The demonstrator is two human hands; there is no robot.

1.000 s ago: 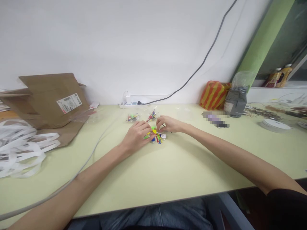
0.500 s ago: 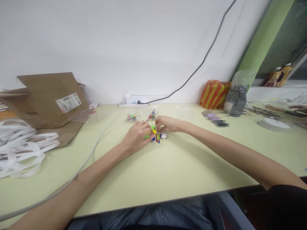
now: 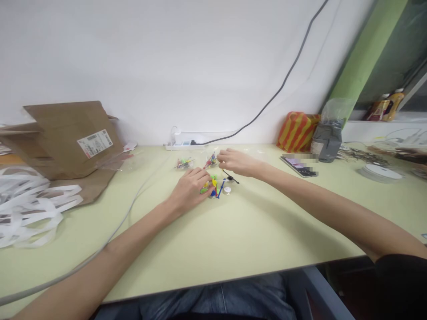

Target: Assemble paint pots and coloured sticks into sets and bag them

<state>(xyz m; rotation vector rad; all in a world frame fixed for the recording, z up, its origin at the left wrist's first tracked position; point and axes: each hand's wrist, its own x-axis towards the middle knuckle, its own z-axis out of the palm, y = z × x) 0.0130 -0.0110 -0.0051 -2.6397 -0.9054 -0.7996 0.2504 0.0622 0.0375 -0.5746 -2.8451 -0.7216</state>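
My left hand (image 3: 191,186) is closed around a small colourful plastic toy (image 3: 214,182) with yellow, green and red parts. From it a thin white rod runs right to a black propeller-like piece (image 3: 230,178). My right hand (image 3: 236,162), fingers pinched together, is just above that piece, at the upper end of one black arm. Below them a blue stick-like part (image 3: 221,189) shows beside a white round part (image 3: 227,190). Another blue part (image 3: 212,194) sits under my left fingertips. The fingers hide much of the toy.
Two clear bags of coloured parts (image 3: 183,163) lie behind my hands, before a power strip (image 3: 182,144). At left are a cardboard box (image 3: 66,146), white strapping (image 3: 30,209) and a grey cable (image 3: 130,209). A phone (image 3: 302,168), striped bag (image 3: 295,133) and white spool (image 3: 382,172) stand right.
My right hand has moved up and back from the toy, uncovering the black piece and the blue stick-like part. My left hand has stayed nearly in place.
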